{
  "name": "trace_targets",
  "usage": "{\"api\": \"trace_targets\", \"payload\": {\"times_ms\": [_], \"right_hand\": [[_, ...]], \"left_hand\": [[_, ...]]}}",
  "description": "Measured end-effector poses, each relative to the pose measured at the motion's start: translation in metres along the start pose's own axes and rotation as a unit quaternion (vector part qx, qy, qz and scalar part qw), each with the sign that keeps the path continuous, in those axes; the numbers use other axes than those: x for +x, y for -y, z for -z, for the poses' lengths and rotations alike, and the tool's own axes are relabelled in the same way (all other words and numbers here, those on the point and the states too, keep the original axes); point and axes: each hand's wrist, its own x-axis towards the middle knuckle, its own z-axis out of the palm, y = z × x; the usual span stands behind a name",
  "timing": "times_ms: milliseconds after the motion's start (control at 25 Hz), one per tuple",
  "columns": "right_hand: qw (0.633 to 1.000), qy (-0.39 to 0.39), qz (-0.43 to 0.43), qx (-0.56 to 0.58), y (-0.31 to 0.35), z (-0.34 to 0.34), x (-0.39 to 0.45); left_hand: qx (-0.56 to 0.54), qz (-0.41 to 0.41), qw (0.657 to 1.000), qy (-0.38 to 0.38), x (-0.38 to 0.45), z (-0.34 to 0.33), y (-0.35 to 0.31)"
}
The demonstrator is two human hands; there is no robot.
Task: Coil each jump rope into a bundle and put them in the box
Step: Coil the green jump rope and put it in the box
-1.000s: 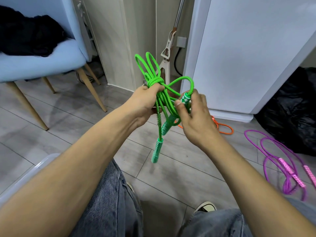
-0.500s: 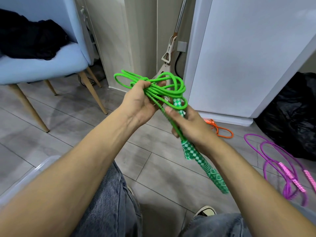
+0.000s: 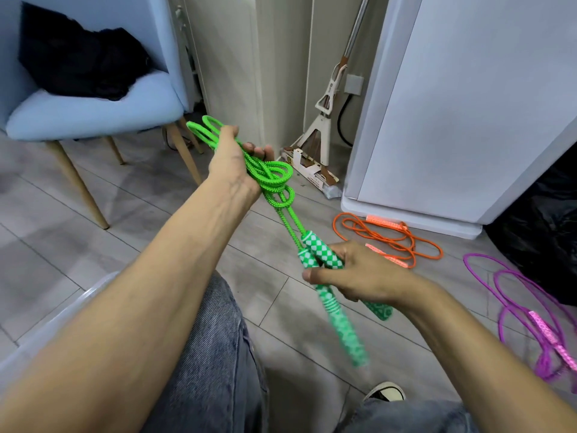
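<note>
While we compare with half a second ago, here is what we read:
left hand: our left hand (image 3: 232,165) grips the coiled loops of the green jump rope (image 3: 268,175), fingers curled round the bundle; it has swung out left and away from the other hand.
right hand: our right hand (image 3: 359,276) is closed round both green handles (image 3: 321,256), thumb pressed across them; it has dropped lower and moved right.
rope run: two strands now stretch taut from the coil down to the handles; before, the hands were close together and the loops sat right above the handles.
handle ends: the lower ends stick out below the fist, one blurred.
orange jump rope (image 3: 390,237): loose on the floor, near the white appliance (image 3: 452,114).
purple jump rope (image 3: 530,317): loose on the floor at right, beside the black bag (image 3: 546,214).
box (image 3: 46,326): we see only a clear rim at lower left, under our left forearm.
chair (image 3: 93,110): pale blue, dark cloth on the seat.
</note>
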Motion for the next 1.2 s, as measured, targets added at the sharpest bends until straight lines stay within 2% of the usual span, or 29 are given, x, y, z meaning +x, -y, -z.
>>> {"api": "trace_targets", "payload": {"times_ms": [120, 200, 280, 360, 440, 520, 640, 680, 760, 840, 920, 1000, 1080, 1160, 1200], "right_hand": [[0.993, -0.015, 0.012, -0.116, -0.002, 0.009, -0.003], [0.983, 0.001, 0.02, -0.182, -0.003, 0.011, -0.007], [0.982, 0.019, 0.017, -0.185, -0.003, 0.01, -0.005], [0.984, 0.03, 0.016, -0.175, -0.002, 0.006, 0.002], [0.981, 0.029, 0.014, -0.192, -0.004, 0.005, 0.005], [0.978, 0.029, 0.008, -0.207, -0.011, 0.009, 0.004], [0.993, 0.046, -0.085, -0.062, -0.02, 0.027, -0.003], [0.992, 0.046, -0.106, -0.047, -0.022, 0.032, -0.004], [0.979, -0.005, -0.096, -0.18, -0.022, 0.039, -0.003], [0.926, -0.112, -0.043, -0.358, -0.021, 0.037, 0.002], [0.86, -0.218, 0.041, -0.46, -0.016, 0.033, 0.009], [0.806, -0.275, 0.099, -0.515, -0.012, 0.032, 0.015], [0.78, -0.325, 0.128, -0.519, -0.012, 0.031, 0.017], [0.776, -0.354, 0.136, -0.503, -0.01, 0.03, 0.017], [0.776, -0.366, 0.136, -0.496, -0.009, 0.029, 0.016]], "left_hand": [[0.018, -0.034, 0.997, -0.066, 0.037, 0.016, -0.01], [0.057, -0.029, 0.991, -0.12, 0.06, 0.032, -0.016], [0.102, -0.022, 0.982, -0.158, 0.072, 0.043, -0.02], [0.118, -0.031, 0.979, -0.162, 0.079, 0.051, -0.023], [0.136, -0.046, 0.98, -0.136, 0.082, 0.056, -0.025], [0.174, -0.042, 0.982, -0.068, 0.079, 0.058, -0.024], [0.269, -0.006, 0.962, 0.038, 0.062, 0.052, -0.023], [0.305, 0.01, 0.95, 0.068, 0.055, 0.05, -0.024], [0.361, 0.047, 0.924, 0.119, 0.041, 0.044, -0.021], [0.42, 0.039, 0.897, 0.135, 0.028, 0.039, -0.011], [0.487, 0.015, 0.852, 0.19, 0.018, 0.039, 0.004], [0.542, 0.011, 0.79, 0.286, 0.007, 0.039, 0.02], [0.619, -0.024, 0.697, 0.36, -0.003, 0.038, 0.033], [0.702, -0.092, 0.579, 0.404, -0.01, 0.035, 0.041], [0.729, -0.114, 0.534, 0.412, -0.013, 0.032, 0.043]]}}
